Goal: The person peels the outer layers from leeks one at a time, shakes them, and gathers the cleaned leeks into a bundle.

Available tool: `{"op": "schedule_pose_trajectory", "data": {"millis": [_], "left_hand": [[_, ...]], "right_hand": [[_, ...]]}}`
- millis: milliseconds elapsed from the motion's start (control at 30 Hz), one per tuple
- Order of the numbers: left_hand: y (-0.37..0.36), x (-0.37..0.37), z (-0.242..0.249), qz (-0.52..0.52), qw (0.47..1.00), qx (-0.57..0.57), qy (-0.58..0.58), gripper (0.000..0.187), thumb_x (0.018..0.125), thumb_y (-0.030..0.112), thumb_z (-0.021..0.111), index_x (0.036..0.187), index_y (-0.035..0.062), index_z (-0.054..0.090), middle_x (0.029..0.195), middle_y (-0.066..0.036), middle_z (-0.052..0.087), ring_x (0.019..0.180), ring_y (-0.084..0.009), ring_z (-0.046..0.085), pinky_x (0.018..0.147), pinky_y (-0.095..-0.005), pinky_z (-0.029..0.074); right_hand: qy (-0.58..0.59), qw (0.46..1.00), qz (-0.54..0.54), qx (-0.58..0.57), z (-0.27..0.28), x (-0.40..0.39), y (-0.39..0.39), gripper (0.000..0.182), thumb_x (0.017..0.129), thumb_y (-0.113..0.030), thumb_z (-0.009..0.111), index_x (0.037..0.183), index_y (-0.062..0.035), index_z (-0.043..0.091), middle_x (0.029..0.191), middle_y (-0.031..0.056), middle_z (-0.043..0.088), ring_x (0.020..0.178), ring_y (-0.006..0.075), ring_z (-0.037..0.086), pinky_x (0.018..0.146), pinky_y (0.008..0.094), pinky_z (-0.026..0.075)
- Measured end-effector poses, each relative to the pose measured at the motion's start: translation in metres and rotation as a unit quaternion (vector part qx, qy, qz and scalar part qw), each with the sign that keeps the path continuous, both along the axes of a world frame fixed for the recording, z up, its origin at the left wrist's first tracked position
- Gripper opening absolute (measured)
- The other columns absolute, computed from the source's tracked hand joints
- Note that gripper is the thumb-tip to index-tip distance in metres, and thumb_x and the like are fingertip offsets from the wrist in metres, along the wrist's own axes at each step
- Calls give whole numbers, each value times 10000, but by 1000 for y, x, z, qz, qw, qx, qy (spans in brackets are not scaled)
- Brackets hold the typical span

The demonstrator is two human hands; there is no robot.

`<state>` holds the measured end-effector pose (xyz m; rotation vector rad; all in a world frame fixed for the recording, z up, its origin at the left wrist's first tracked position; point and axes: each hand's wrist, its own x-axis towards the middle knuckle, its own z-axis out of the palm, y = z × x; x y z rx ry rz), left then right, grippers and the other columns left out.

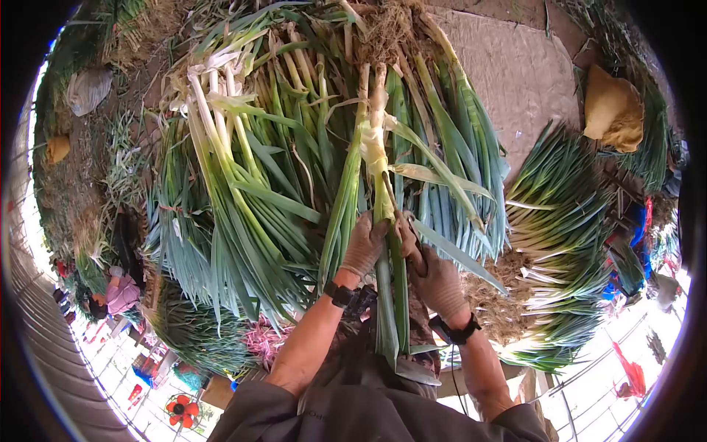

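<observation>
A long, thick green onion (pixel 375 151) lies upright in front of me, roots away and green leaves hanging toward my lap. My left hand (pixel 364 247), in a greyish work glove, closes round its stalk where the leaves begin. To the right, my gloved right hand (pixel 440 283) is closed on a brown strip (pixel 406 234) that looks like a withered leaf running along the stalk. Behind both hands spreads a big heap of green onions (pixel 294 147). At its left, several peeled green onions (pixel 221 121) with clean white ends rest on top.
A bundle of green onions (pixel 560 250) is stacked at the right, white ends inward. Flattened cardboard (pixel 508 74) covers the ground beyond. A yellow-brown crumpled piece (pixel 613 109) lies at far right. On the left are a person in a pink top (pixel 124 295) and another onion pile (pixel 195 335).
</observation>
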<state>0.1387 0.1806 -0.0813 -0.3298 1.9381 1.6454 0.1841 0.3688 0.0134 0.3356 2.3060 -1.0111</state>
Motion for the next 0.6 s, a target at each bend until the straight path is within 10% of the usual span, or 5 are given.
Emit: {"op": "schedule_pose_trajectory", "data": {"millis": [200, 600], "left_hand": [[-2, -21, 30, -20, 998, 43, -47, 355, 1022, 302, 566, 1141, -27, 630, 943, -53, 630, 899, -126, 562, 823, -305, 479], [-11, -19, 24, 32, 981, 159, -108, 418, 993, 300, 611, 1258, -22, 614, 1062, -21, 675, 967, -97, 603, 900, -273, 498]], "right_hand": [[34, 999, 21, 29, -33, -41, -3, 350, 872, -268, 705, 1111, -33, 605, 848, 279, 682, 818, 497, 651, 730, 576, 520], [36, 995, 21, 90, -82, -144, -10, 302, 860, -268, 646, 997, 1, 659, 920, 287, 696, 911, 482, 666, 833, 553, 532]]}}
